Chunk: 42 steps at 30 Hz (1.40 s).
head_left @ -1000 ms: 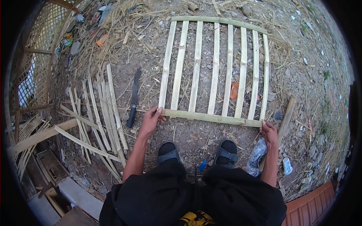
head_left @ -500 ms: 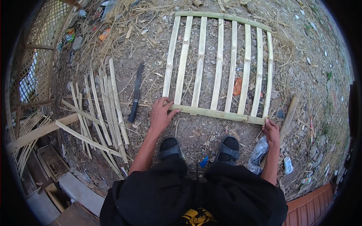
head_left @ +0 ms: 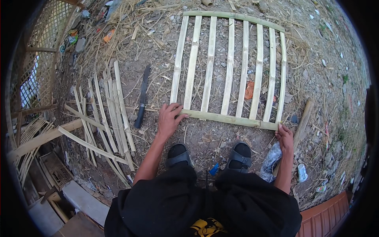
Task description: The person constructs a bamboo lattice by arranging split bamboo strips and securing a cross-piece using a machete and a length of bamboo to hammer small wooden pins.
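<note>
A frame of pale split bamboo lies on the ground before me, with several upright slats (head_left: pixel 226 75) between a far crosspiece (head_left: pixel 237 17) and a near crosspiece (head_left: pixel 225 118). At the near crosspiece's left end, my left hand (head_left: pixel 169 118) is closed on it, thumb on the near side and fingers over the corner. My right hand (head_left: pixel 285 137) pinches the right end of that same strip, its fingers curled. To the left of the frame lies a machete (head_left: pixel 142 96) with a dark blade and black handle.
Loose bamboo strips (head_left: pixel 114 110) are spread on the left, near a wooden beam (head_left: pixel 47 139) and a lattice panel (head_left: pixel 35 75). Right of the frame lies a wooden stick (head_left: pixel 303 120), with clear crumpled plastic (head_left: pixel 270 160) and a white cup (head_left: pixel 302 173) nearby. Dry straw and stones cover the ground.
Almost nothing differs. Both hands keep their hold on the near crosspiece, and the frame stays in place apart from a very slight shift in the view.
</note>
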Motion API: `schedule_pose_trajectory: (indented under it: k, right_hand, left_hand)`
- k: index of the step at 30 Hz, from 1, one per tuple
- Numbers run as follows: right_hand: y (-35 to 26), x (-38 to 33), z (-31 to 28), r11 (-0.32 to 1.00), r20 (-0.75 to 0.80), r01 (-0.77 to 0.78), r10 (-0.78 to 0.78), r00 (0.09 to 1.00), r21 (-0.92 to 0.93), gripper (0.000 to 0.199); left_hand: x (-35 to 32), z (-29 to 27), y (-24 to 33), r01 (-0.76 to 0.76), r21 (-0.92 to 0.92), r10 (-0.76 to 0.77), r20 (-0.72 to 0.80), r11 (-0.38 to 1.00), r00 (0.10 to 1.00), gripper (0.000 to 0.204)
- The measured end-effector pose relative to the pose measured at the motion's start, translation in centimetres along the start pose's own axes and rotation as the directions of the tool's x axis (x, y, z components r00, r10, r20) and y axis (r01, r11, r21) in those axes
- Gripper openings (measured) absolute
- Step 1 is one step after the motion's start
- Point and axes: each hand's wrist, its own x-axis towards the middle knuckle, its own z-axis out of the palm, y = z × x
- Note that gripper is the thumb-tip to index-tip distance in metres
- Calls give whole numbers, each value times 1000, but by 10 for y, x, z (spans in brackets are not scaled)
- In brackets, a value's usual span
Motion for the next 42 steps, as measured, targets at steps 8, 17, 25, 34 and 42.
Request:
schedule_pose_trajectory:
  k: [8, 17, 25, 34, 42]
  right_hand:
    - [-2, 0, -2, 1000, 6, 6, -6, 1000, 2, 28]
    - [1, 3, -9, 999, 14, 12, -13, 1000, 33, 27]
    - [-7, -3, -11, 996, 69, 21, -27, 997, 83, 23]
    - [-5, -10, -5, 992, 31, 80, -83, 996, 95, 26]
    - [4, -13, -1, 975, 41, 177, -184, 982, 134, 28]
  left_hand:
    - [-4, -1, -12, 298, -201, -343, -252, 933, 905, 25]
    - [-7, 1, -49, 483, -489, -489, 126, 726, 863, 33]
    - [3, -36, -44, 704, -650, -382, 597, 286, 706, 36]
    - [-7, -26, -53, 679, -725, -290, 628, 118, 722, 34]
    - [-15, -28, -61, 515, -850, -247, 479, 108, 842, 30]
